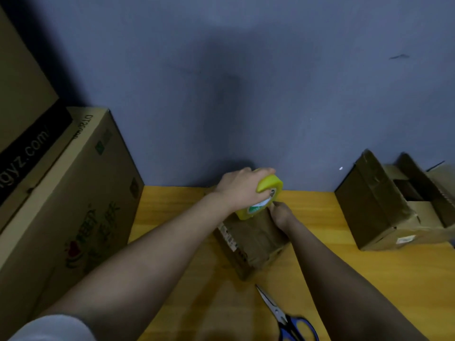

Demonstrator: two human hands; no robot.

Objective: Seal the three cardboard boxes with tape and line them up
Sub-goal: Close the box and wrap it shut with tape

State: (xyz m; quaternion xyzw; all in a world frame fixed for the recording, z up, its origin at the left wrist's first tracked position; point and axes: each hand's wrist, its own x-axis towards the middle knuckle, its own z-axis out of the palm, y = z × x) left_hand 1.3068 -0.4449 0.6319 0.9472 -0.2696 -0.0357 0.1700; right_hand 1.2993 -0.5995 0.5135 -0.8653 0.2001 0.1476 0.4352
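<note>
A large printed carton [73,205] stands at the counter's [369,279] left edge. At right an open box [384,207] — contents unclear. The small box [251,239] lies centre, closed; the left hand [241,190] grips the yellow tape roll [263,195] above it, the right hand [280,215] pinches at the roll — fingertips curled. Scissors [285,316] lie nearby; grey wall [246,82] behind.
</note>
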